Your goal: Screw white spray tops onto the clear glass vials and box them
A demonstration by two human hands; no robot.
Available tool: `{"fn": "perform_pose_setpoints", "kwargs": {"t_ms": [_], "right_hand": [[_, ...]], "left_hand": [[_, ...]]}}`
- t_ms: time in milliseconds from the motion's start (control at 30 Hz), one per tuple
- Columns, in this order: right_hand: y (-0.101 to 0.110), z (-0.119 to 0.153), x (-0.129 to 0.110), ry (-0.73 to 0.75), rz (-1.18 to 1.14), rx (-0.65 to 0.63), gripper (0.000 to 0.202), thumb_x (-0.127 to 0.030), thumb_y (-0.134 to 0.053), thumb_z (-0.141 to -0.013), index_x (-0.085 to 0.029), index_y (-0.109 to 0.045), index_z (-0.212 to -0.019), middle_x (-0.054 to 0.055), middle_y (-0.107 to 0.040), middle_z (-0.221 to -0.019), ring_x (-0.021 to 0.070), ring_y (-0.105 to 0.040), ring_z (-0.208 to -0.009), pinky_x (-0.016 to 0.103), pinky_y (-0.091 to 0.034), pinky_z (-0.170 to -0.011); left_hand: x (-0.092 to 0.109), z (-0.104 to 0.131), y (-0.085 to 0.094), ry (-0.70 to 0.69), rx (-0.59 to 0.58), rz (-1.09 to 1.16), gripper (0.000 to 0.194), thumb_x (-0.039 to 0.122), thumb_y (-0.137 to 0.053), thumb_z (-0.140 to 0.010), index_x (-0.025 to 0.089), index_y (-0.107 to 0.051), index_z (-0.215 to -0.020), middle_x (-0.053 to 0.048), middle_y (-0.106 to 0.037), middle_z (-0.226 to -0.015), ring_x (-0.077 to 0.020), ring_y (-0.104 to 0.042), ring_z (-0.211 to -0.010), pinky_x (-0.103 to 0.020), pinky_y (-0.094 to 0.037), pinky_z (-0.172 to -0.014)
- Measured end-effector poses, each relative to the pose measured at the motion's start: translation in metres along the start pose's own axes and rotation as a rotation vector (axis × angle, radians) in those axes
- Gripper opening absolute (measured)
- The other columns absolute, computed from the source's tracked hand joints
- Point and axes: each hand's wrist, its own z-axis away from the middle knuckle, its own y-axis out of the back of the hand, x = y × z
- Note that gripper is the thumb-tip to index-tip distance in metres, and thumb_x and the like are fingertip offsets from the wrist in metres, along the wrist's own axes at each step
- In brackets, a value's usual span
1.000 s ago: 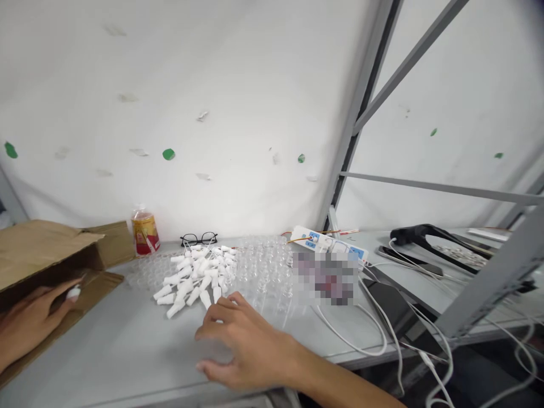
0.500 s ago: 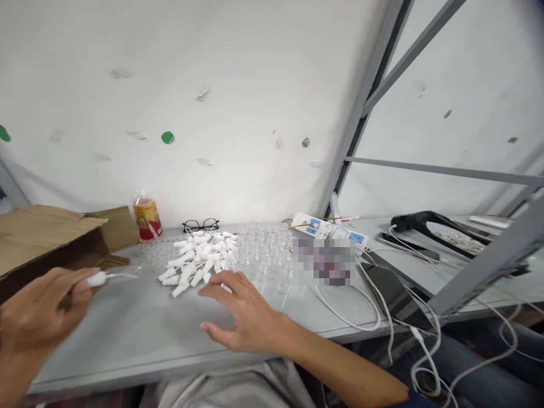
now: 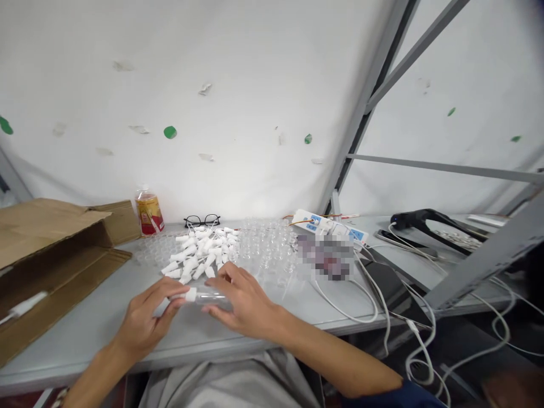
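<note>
My left hand (image 3: pixel 155 311) pinches a white spray pump (image 3: pixel 190 294) in front of the pile. The pump sits at the mouth of a clear bottle (image 3: pixel 210 296), which lies sideways. My right hand (image 3: pixel 244 300) is closed around the bottle's other end, with its fingers partly hiding it. Whether the pump is screwed on cannot be seen. Just beyond both hands lies a heap of white spray pumps (image 3: pixel 208 249), some with thin tubes showing. Many clear bottles (image 3: pixel 267 249) stand to the right of the heap, and more clear pieces (image 3: pixel 153 249) lie to its left.
An open cardboard box (image 3: pixel 72 272) at the left has a white spray pump (image 3: pixel 28 306) in it. Along the wall are a labelled drink bottle (image 3: pixel 148 212) and eyeglasses (image 3: pixel 202 220). On the right are a power strip (image 3: pixel 308 221), loose white cables (image 3: pixel 340 317) and a dark phone (image 3: pixel 389 289).
My left hand has moved right from beside the box to meet my right hand. A clear bottle is now between them. A white pump is visible inside the box.
</note>
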Motion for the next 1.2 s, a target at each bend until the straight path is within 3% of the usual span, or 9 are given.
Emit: {"fn": "perform_pose_setpoints", "kwargs": {"t_ms": [267,433,500,600,700,800,900,1067,1200], "right_hand": [[-0.004,0.004,-0.003,0.008,0.005,-0.209,0.038,-0.049,-0.047,-0.095,-0.016,-0.055,-0.111,0.004,-0.066,-0.084,0.0161,-0.06,-0.072,0.029,-0.041,-0.071],[-0.004,0.004,-0.006,0.051,0.034,-0.239,0.034,-0.046,-0.045,-0.096,-0.018,-0.054,-0.113,0.005,-0.067,-0.088,0.0164,-0.062,-0.078,0.028,-0.04,-0.07],[-0.005,0.005,-0.007,0.056,0.034,-0.233,0.037,-0.049,-0.045,-0.095,-0.018,-0.055,-0.113,0.005,-0.068,-0.088,0.0168,-0.062,-0.079,0.028,-0.04,-0.071],[-0.005,0.005,-0.008,0.005,-0.001,-0.194,0.04,-0.051,-0.045,-0.095,-0.016,-0.056,-0.11,0.005,-0.068,-0.086,0.0165,-0.062,-0.075,0.029,-0.041,-0.071],[-0.005,0.004,-0.009,-0.052,-0.034,-0.131,0.038,-0.048,-0.045,-0.095,-0.015,-0.058,-0.108,0.005,-0.067,-0.081,0.0157,-0.06,-0.071,0.029,-0.041,-0.071],[-0.004,0.003,-0.009,-0.041,-0.033,-0.117,0.039,-0.049,-0.047,-0.094,-0.015,-0.058,-0.108,0.006,-0.067,-0.085,0.0168,-0.061,-0.075,0.03,-0.042,-0.072],[-0.004,0.003,-0.009,-0.02,-0.018,-0.141,0.037,-0.048,-0.047,-0.094,-0.016,-0.057,-0.11,0.006,-0.067,-0.089,0.0173,-0.06,-0.077,0.03,-0.041,-0.072],[-0.003,0.003,-0.009,-0.037,0.002,-0.139,0.035,-0.046,-0.048,-0.095,-0.015,-0.056,-0.109,0.005,-0.066,-0.085,0.0166,-0.059,-0.074,0.03,-0.039,-0.071],[-0.005,0.002,-0.01,0.02,0.023,-0.125,0.037,-0.052,-0.045,-0.095,-0.017,-0.056,-0.104,0.003,-0.066,-0.079,0.0156,-0.058,-0.069,0.028,-0.036,-0.066]], "left_hand": [[-0.005,0.007,-0.007,0.013,-0.245,-0.036,0.024,0.034,-0.049,-0.094,0.018,-0.065,-0.101,-0.006,-0.069,-0.082,-0.0152,-0.064,-0.07,-0.024,-0.05,-0.065],[-0.007,0.01,-0.008,0.054,-0.299,-0.003,0.046,0.028,-0.03,-0.098,0.017,-0.055,-0.061,-0.001,-0.05,-0.054,-0.0123,-0.046,-0.052,-0.023,-0.037,-0.052],[-0.007,0.009,-0.008,0.081,-0.311,0.029,0.051,0.031,-0.027,-0.098,0.017,-0.053,-0.056,-0.002,-0.048,-0.054,-0.0127,-0.044,-0.053,-0.023,-0.036,-0.052],[-0.003,0.009,-0.007,0.201,-0.296,0.06,0.039,0.044,-0.039,-0.094,0.017,-0.066,-0.087,-0.004,-0.059,-0.072,-0.0155,-0.054,-0.066,-0.024,-0.044,-0.061],[-0.002,0.011,-0.007,0.278,-0.231,0.048,0.034,0.043,-0.049,-0.09,0.019,-0.061,-0.111,-0.005,-0.064,-0.087,-0.0162,-0.058,-0.075,-0.026,-0.048,-0.07],[-0.005,0.013,-0.006,0.253,-0.241,0.046,0.032,0.043,-0.045,-0.093,0.017,-0.063,-0.088,-0.003,-0.062,-0.071,-0.0139,-0.053,-0.061,-0.023,-0.044,-0.061],[-0.006,0.012,-0.004,0.245,-0.301,0.09,0.056,0.05,-0.027,-0.096,0.017,-0.055,-0.061,-0.003,-0.052,-0.056,-0.0145,-0.047,-0.055,-0.025,-0.039,-0.055],[0.002,0.004,-0.004,0.338,-0.22,0.048,0.035,0.046,-0.044,-0.09,0.017,-0.061,-0.083,-0.002,-0.061,-0.07,-0.0144,-0.051,-0.063,-0.025,-0.042,-0.06],[0.005,0.003,-0.009,0.347,-0.211,0.007,0.044,0.034,-0.033,-0.092,0.019,-0.037,-0.051,0.002,-0.039,-0.046,-0.011,-0.037,-0.047,-0.024,-0.03,-0.048]]}}
